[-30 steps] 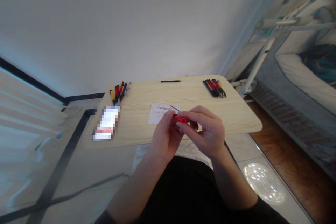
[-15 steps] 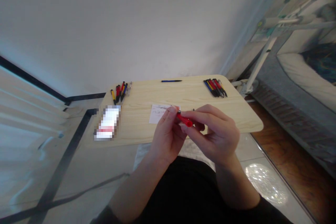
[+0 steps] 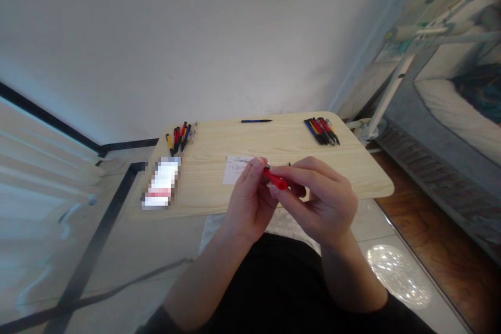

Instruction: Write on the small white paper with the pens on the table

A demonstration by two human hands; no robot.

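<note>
Red pen (image 3: 277, 181) is right up in the person's fingers, above the near part of the table (image 3: 211, 141), so there's basically no gap between it and either hand. Its long axis runs on a slant, far-left end to near-right end, with the round red butt facing back toward the wearer. Left hand (image 3: 252, 201) has thumb and fingers pinched around the far end, where something dark and shiny shows. Right hand (image 3: 323, 198) has thumb and index closed on the barrel toward the near-right end, so that one's closest to the butt. Both hands are on the same pen, nearly fingertip to fingertip. A tiny dark tip (image 3: 289, 164) pokes out past the right index finger, but it's too blurry to say what it belongs to.

No cup or tray to speak of; the other pens just lie loose: one bunch (image 3: 182, 134) far left, another bunch (image 3: 321, 131) far right, side by side, and a lone blue pen (image 3: 254, 121) between them by the far edge. Scribbled paper (image 3: 231, 171) lies just beyond the left hand, partly hidden, and a pixelated bright slab (image 3: 162, 183) sits near left.
</note>
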